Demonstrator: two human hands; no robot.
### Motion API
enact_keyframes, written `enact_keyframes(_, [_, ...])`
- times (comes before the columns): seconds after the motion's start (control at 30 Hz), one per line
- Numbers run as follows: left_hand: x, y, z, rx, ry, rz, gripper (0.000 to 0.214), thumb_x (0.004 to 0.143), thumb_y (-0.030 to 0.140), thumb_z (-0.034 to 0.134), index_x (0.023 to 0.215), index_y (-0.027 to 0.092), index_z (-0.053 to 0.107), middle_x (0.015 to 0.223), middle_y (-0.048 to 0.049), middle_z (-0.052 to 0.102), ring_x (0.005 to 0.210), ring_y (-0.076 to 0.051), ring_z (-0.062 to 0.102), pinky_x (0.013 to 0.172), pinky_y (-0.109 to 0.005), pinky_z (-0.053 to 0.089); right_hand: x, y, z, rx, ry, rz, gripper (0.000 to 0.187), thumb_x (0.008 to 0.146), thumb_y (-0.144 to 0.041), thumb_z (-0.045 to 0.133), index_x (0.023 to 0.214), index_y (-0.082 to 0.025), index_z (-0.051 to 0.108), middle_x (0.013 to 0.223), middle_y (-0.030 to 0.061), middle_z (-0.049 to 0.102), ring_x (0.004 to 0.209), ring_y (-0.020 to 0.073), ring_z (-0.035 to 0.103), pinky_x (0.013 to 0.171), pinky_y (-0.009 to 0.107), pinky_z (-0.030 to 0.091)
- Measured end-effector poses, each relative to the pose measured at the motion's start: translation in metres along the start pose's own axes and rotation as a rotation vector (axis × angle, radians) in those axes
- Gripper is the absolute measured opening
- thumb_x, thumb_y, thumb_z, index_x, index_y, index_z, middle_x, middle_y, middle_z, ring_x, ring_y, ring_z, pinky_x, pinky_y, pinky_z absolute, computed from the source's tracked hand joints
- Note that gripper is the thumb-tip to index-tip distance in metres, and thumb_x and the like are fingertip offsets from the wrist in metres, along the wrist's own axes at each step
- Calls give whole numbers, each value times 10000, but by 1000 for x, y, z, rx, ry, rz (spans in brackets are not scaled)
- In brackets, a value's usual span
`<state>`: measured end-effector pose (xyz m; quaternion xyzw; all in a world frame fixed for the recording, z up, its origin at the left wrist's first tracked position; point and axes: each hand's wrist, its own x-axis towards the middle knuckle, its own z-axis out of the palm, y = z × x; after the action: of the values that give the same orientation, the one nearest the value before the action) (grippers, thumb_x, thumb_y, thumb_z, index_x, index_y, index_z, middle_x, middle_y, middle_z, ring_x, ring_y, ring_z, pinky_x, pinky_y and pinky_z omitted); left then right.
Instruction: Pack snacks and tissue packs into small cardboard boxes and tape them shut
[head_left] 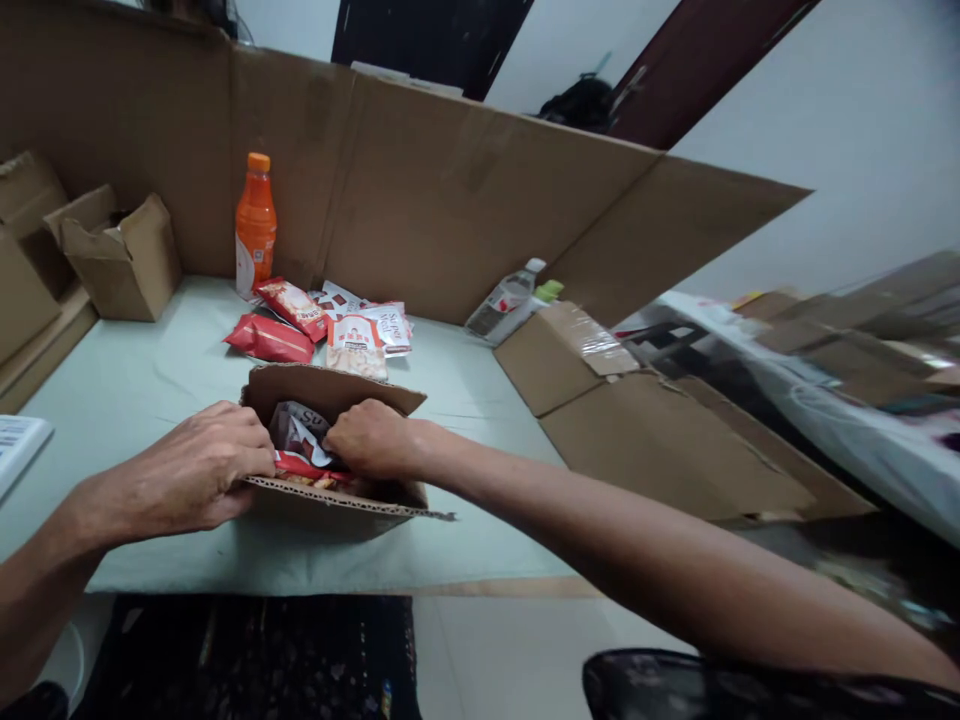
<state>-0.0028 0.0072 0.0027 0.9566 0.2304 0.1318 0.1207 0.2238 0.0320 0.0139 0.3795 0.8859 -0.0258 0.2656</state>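
A tall cardboard panel stands along the back of the cloth-covered table, probably as a screen that keeps things from sliding off. On the table's near part, just in front of the person, sits the open cardboard box, its flaps spread, likely so that both hands can reach it easily. Behind it the orange bottle stands upright close to the panel, while the clear bottle leans farther right. Between them, loose snack packets lie heaped just beyond the box. The left hand is closed on the box's left edge, fingers curled over the rim, seemingly to steady it. The right hand dips inside with bent fingers, touching the silver packet; its fingertips are hidden, so whether they pinch it I cannot tell. Smallest is the strip of red wrapper beneath that packet.
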Motion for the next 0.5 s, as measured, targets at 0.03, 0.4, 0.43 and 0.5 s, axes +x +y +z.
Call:
enact_keyframes(0.03, [-2, 0, 0, 20, 32, 3, 253, 856, 64, 613, 1013, 242, 701, 1078, -36, 728, 1042, -240, 637, 951, -388, 496, -5, 0, -3, 0, -9, 4, 218, 937, -203, 670, 1102, -135, 796, 993, 156, 817, 913, 259, 787, 723, 309, 559])
enact_keyframes(0.4, [-53, 9, 35, 24, 573, -328, 545, 1009, 376, 607, 1519, 316, 423, 1340, -71, 659, 1218, -284, 659, 1064, -460, 572, -108, 25, 68, 405, 686, 186, 275, 1016, -222, 539, 1111, -219, 797, 1187, 107, 792, 1065, 237, 746, 920, 375, 591])
enact_keyframes(0.43, [-49, 9, 41, 7, 576, -319, 512, 1021, 364, 592, 1506, 307, 439, 1304, -65, 690, 1177, -267, 685, 1042, -431, 583, -101, 27, 76, 462, 621, 122, 272, 1004, -205, 554, 1118, -228, 800, 1240, 99, 777, 1115, 229, 733, 949, 372, 588])
enact_keyframes(0.5, [-39, 8, 51, 18, 589, -308, 445, 1036, 346, 578, 1468, 287, 488, 1247, -62, 730, 1111, -245, 720, 999, -390, 596, -88, 29, 85, 542, 520, 8, 306, 976, -144, 556, 1134, -236, 801, 1309, 88, 751, 1169, 212, 713, 992, 372, 577])
